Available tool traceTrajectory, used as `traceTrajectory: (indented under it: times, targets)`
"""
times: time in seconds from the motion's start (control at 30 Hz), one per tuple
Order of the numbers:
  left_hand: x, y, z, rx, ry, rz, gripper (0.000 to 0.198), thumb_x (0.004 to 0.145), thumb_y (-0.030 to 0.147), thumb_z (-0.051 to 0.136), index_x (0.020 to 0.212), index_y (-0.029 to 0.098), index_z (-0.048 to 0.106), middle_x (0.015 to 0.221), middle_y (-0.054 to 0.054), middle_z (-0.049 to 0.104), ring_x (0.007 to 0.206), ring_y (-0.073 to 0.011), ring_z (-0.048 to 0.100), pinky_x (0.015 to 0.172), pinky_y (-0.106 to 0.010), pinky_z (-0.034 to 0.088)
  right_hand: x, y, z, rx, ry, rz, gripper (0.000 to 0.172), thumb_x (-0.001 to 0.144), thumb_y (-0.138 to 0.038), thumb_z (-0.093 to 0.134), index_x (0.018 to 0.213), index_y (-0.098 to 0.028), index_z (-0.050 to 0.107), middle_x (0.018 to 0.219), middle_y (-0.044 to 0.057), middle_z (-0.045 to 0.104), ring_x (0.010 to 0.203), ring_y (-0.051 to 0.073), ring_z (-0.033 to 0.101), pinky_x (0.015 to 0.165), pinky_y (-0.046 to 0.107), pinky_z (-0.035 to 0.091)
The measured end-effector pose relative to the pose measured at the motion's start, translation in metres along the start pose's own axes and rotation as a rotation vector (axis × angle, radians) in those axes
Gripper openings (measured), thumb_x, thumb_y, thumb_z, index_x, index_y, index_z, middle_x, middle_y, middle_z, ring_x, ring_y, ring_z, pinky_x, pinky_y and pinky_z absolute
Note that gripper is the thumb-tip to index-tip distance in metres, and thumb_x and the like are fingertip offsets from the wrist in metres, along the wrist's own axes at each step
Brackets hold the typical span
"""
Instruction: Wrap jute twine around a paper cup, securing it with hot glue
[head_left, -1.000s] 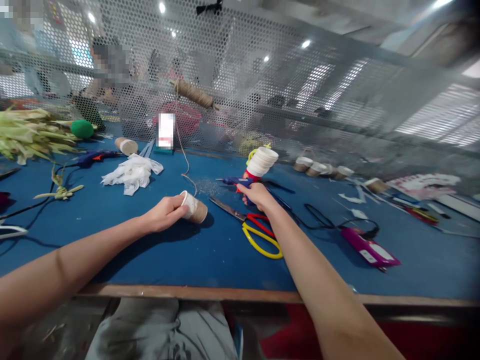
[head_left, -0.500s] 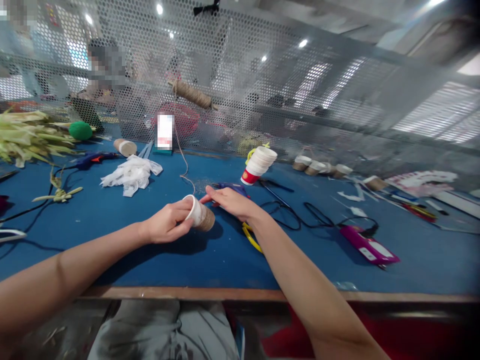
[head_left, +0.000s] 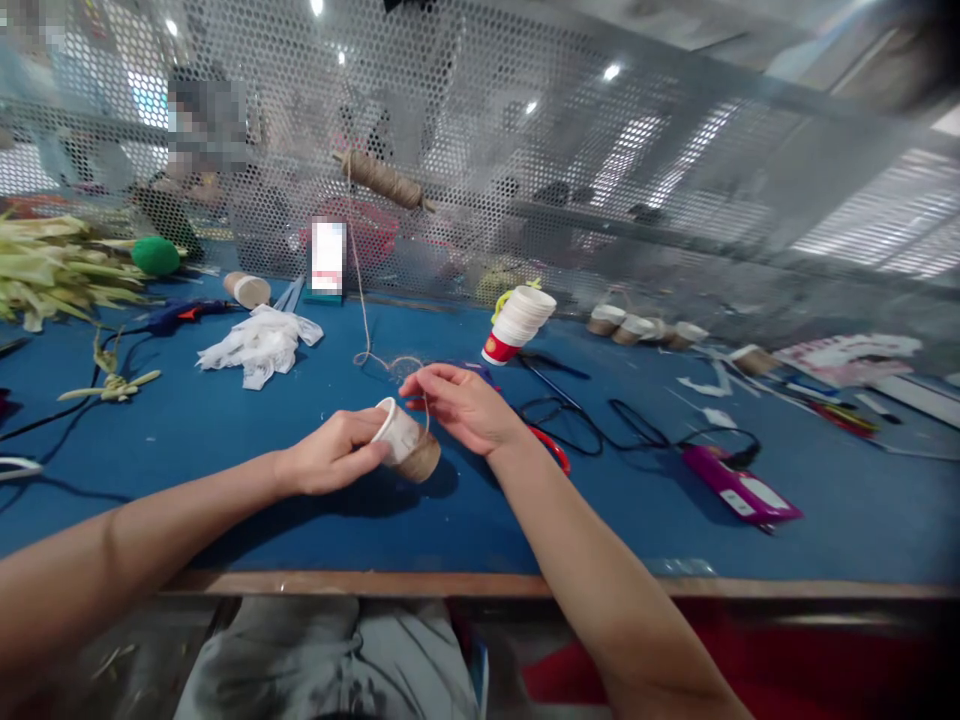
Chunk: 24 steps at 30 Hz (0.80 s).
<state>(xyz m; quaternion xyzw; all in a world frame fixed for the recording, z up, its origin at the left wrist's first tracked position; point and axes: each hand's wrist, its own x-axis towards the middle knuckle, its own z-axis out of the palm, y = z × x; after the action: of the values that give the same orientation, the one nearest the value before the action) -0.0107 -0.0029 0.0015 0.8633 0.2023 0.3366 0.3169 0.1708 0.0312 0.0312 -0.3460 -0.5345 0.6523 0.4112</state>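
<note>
L hand (head_left: 330, 455) grip holds the paper cup (head_left: 407, 442), abt 8 o'clock of view; R hand (head_left: 461, 405) grip, narrow, pinches the twine (head_left: 427, 408) above it. Glue gun (head_left: 484, 373), in R hand 1 sec ago, now lies behind, at its 1 o'clock, so work seems passed to twine.

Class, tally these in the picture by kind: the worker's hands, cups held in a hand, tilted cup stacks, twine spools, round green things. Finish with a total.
Hands: 2 (left hand, right hand)
Held cup: 1
Tilted cup stack: 1
Twine spool: 1
Round green thing: 1
Total: 6
</note>
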Motion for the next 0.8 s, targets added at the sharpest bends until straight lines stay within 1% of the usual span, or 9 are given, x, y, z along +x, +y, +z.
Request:
traceTrajectory:
  times: [0.1, 0.17, 0.23, 0.33, 0.4, 0.5, 0.67, 0.8]
  targets:
    - [-0.002, -0.007, 0.001, -0.195, 0.055, -0.268, 0.034, 0.084, 0.032, 0.035, 0.087, 0.008, 0.059, 0.083, -0.006, 0.06, 0.077, -0.0162, 0.052, 0.075, -0.028, 0.042, -0.004, -0.006, -0.003, -0.042, 0.117, -0.108, 0.016, 0.063, -0.034, 0.068, 0.067, -0.019, 0.065, 0.064, -0.002, 0.058, 0.06, 0.007, 0.05, 0.06, 0.023, 0.039]
    - [-0.003, -0.012, 0.003, -0.293, 0.087, -0.403, 0.037, 0.082, 0.037, 0.038, 0.091, 0.009, 0.06, 0.081, -0.004, 0.061, 0.075, -0.0162, 0.053, 0.074, -0.028, 0.042, -0.006, -0.01, -0.004, -0.075, 0.172, -0.158, 0.016, 0.062, -0.035, 0.067, 0.067, -0.02, 0.065, 0.061, -0.003, 0.055, 0.055, 0.006, 0.046, 0.056, 0.023, 0.038]
    - [-0.003, -0.015, 0.004, -0.361, 0.119, -0.497, 0.038, 0.079, 0.039, 0.042, 0.088, 0.008, 0.062, 0.075, -0.003, 0.062, 0.07, -0.0158, 0.054, 0.072, -0.028, 0.042, -0.006, -0.011, -0.003, -0.123, 0.212, -0.191, 0.016, 0.062, -0.036, 0.067, 0.067, -0.02, 0.064, 0.06, -0.003, 0.053, 0.053, 0.007, 0.044, 0.054, 0.024, 0.037]
    - [-0.001, -0.015, 0.006, -0.434, 0.169, -0.578, 0.037, 0.075, 0.039, 0.046, 0.081, 0.007, 0.063, 0.068, -0.003, 0.062, 0.064, -0.0149, 0.054, 0.066, -0.027, 0.042, -0.007, -0.01, -0.003, -0.199, 0.275, -0.241, 0.016, 0.062, -0.035, 0.066, 0.066, -0.02, 0.063, 0.061, -0.002, 0.054, 0.054, 0.008, 0.044, 0.055, 0.024, 0.038]
    - [0.0, -0.014, 0.006, -0.458, 0.19, -0.601, 0.036, 0.073, 0.038, 0.047, 0.078, 0.007, 0.063, 0.066, -0.003, 0.061, 0.061, -0.0142, 0.053, 0.064, -0.026, 0.042, -0.006, -0.008, -0.002, -0.226, 0.313, -0.264, 0.016, 0.062, -0.035, 0.067, 0.065, -0.019, 0.063, 0.062, -0.001, 0.055, 0.055, 0.008, 0.044, 0.055, 0.025, 0.039]
    - [0.0, -0.013, 0.005, -0.461, 0.189, -0.601, 0.035, 0.074, 0.038, 0.047, 0.077, 0.007, 0.063, 0.066, -0.003, 0.061, 0.061, -0.0138, 0.053, 0.065, -0.026, 0.042, -0.005, -0.006, -0.003, -0.228, 0.348, -0.269, 0.016, 0.061, -0.033, 0.067, 0.064, -0.018, 0.063, 0.061, -0.001, 0.056, 0.055, 0.008, 0.045, 0.055, 0.024, 0.039]
    - [-0.003, -0.012, 0.005, -0.435, 0.127, -0.502, 0.038, 0.077, 0.04, 0.044, 0.087, 0.008, 0.063, 0.074, -0.003, 0.063, 0.072, -0.0153, 0.054, 0.074, -0.027, 0.042, -0.002, -0.002, -0.002, -0.219, 0.373, -0.246, 0.018, 0.06, -0.033, 0.068, 0.063, -0.017, 0.064, 0.057, -0.001, 0.055, 0.052, 0.007, 0.044, 0.053, 0.023, 0.037]
    - [-0.005, -0.011, 0.005, -0.353, 0.101, -0.435, 0.038, 0.08, 0.039, 0.041, 0.092, 0.009, 0.061, 0.081, -0.003, 0.062, 0.077, -0.0158, 0.053, 0.076, -0.026, 0.041, -0.001, 0.0, -0.001, -0.241, 0.385, -0.221, 0.02, 0.06, -0.035, 0.067, 0.064, -0.016, 0.063, 0.056, -0.002, 0.055, 0.05, 0.006, 0.044, 0.052, 0.023, 0.037]
